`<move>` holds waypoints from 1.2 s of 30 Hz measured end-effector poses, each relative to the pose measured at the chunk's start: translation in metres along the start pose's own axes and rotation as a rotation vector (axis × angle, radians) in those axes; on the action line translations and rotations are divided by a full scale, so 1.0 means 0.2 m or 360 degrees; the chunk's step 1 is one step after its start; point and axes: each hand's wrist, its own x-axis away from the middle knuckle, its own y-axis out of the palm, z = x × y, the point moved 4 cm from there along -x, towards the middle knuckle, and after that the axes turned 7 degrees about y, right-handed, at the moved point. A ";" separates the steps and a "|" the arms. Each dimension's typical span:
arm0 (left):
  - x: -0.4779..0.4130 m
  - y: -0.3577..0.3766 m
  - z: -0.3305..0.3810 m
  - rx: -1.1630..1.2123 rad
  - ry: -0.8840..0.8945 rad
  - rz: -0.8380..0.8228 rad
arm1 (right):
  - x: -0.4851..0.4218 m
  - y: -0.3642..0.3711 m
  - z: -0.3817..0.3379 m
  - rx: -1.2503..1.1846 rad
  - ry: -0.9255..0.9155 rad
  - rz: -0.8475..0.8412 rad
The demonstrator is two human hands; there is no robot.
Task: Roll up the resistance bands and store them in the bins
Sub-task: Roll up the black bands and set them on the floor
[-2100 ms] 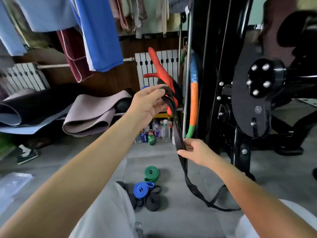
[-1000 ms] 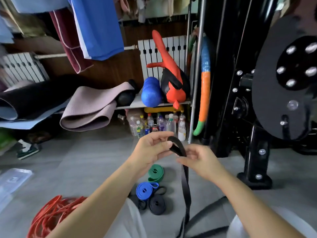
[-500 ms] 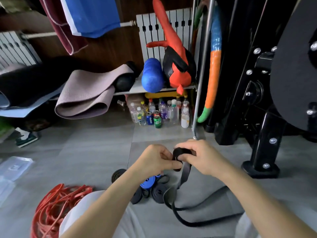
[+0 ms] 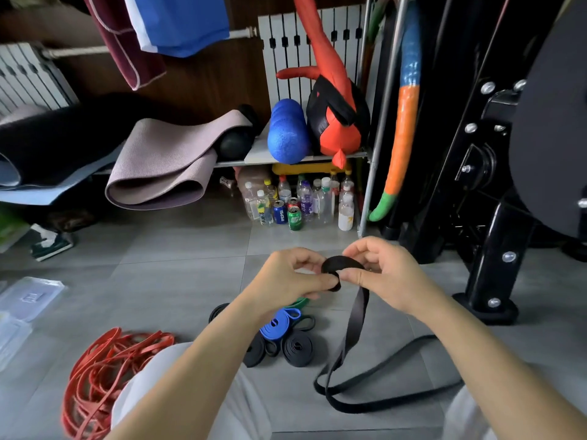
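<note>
A black resistance band (image 4: 355,325) is partly wound into a small coil held above the floor. My left hand (image 4: 286,279) pinches the coil's left side with thumb and fingers. My right hand (image 4: 386,274) grips its right side, fingers curled over the top. The band's loose tail hangs down and loops on the grey floor near my right knee. Rolled bands lie on the floor below my hands: a blue one (image 4: 279,322), a green one (image 4: 298,302) partly hidden by my left wrist, and black ones (image 4: 297,347). A tangle of red bands (image 4: 101,373) lies at lower left.
Clear plastic bins and lids (image 4: 28,298) sit at the left edge. Bottles and cans (image 4: 295,201) stand under a shelf holding mats (image 4: 158,166) and a blue foam roller (image 4: 287,134). A black gym machine base (image 4: 486,271) stands at right.
My hands dropped from head height to low over the floor and came together. The stretched black band now has a small coil started at its end, and the view has tilted down.
</note>
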 end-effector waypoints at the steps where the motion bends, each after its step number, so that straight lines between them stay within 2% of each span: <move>1: 0.00 -0.01 0.00 0.0070 -0.0021 0.0028 | 0.01 -0.01 0.00 -0.0032 -0.0001 -0.0003; 5: 0.02 0.01 0.02 0.0538 -0.0013 0.0031 | 0.04 0.02 0.01 -0.0166 0.0020 -0.0099; 8: 0.04 0.05 0.04 0.0892 -0.0037 -0.0023 | 0.07 0.07 0.01 -0.0536 0.0018 -0.0003; 10: 0.04 0.06 0.04 0.1022 -0.0059 -0.0044 | 0.09 0.09 0.01 -0.0647 0.0005 0.0069; 11: 0.04 0.06 0.04 0.0958 -0.0046 -0.0049 | 0.10 0.09 0.01 -0.0607 0.0004 0.0086; 12: 0.04 0.06 0.05 0.0723 0.0000 -0.0041 | 0.10 0.08 0.00 -0.0450 -0.0007 0.0112; 15: 0.05 0.04 0.05 -0.0769 0.0353 -0.0039 | 0.10 0.07 0.01 0.0470 -0.0075 0.0121; 16: 0.05 0.05 0.04 -0.1106 0.0476 -0.0104 | 0.10 0.09 0.02 0.0690 -0.0090 0.0087; 17: 0.06 0.07 0.03 -0.1269 0.0531 -0.0172 | 0.10 0.11 0.03 0.0819 -0.0093 0.0047; 19: 0.07 0.09 0.01 -0.1310 0.0490 -0.0187 | 0.11 0.14 0.04 0.0863 -0.0085 0.0019; 21: 0.07 0.06 0.01 -0.1151 0.0392 -0.0031 | 0.11 0.12 0.02 0.0683 -0.0065 0.0098; 24: 0.05 0.02 0.04 -0.0613 0.0278 0.0134 | 0.10 0.04 0.00 0.0253 -0.0032 0.0178; 27: 0.05 0.03 0.05 -0.0095 0.0285 0.0100 | 0.11 0.03 -0.01 -0.0037 -0.0033 0.0085; 31: 0.06 0.07 0.02 0.0421 0.0164 0.0077 | 0.13 0.06 -0.03 -0.0311 -0.0128 0.0143; 33: 0.06 0.08 0.02 0.0269 0.0198 0.0034 | 0.13 0.04 -0.04 -0.0128 -0.0137 0.0162; 36: 0.06 0.08 0.04 -0.0677 0.0378 0.0013 | 0.13 0.02 -0.01 0.0672 -0.0129 0.0134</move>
